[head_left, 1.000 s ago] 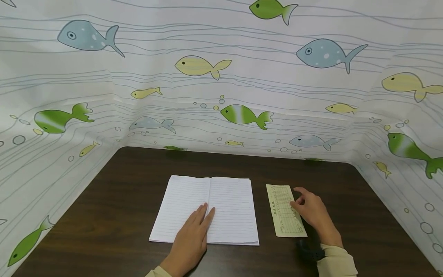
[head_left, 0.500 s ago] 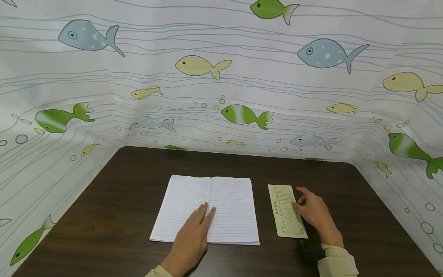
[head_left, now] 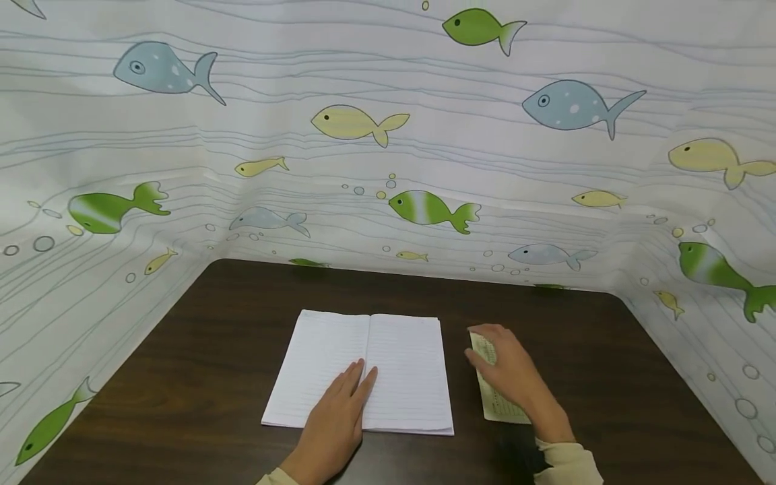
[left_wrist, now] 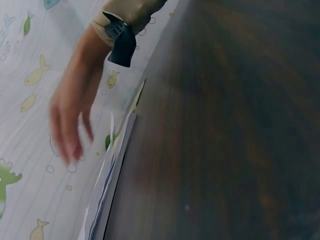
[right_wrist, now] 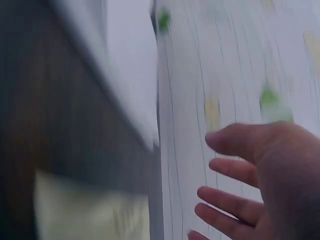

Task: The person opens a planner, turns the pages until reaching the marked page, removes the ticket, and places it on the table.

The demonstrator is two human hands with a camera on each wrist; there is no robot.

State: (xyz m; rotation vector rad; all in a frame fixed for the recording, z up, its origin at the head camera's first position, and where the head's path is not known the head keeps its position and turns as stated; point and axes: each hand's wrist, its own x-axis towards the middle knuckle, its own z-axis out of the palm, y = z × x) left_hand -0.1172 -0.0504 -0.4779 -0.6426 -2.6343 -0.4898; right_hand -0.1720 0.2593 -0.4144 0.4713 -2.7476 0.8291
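Note:
A notebook [head_left: 409, 377] with blank ruled pages lies spread on the dark wooden table. My left hand [head_left: 333, 419] rests on its left page, fingers straight and the tips by the centre fold. To the right lies a pale yellow printed slip [head_left: 498, 407], partly covered in the head view by my right hand [head_left: 514, 372]. That hand holds nothing; in the left wrist view the right hand [left_wrist: 72, 107] hangs in the air, fingers loosely extended downward. The right wrist view shows the thumb and fingers [right_wrist: 232, 145] apart, with the slip [right_wrist: 85, 210] blurred at lower left.
A white sheet [head_left: 339, 60] printed with fish stands round the back and both sides of the table [head_left: 157, 377]. A black band [left_wrist: 121, 42] sits on the right wrist beside a beige sleeve [head_left: 566, 461].
My right hand has moved left from the slip's right edge and now reaches over it. The left hand, notebook and slip stay put; the head view has tilted slightly.

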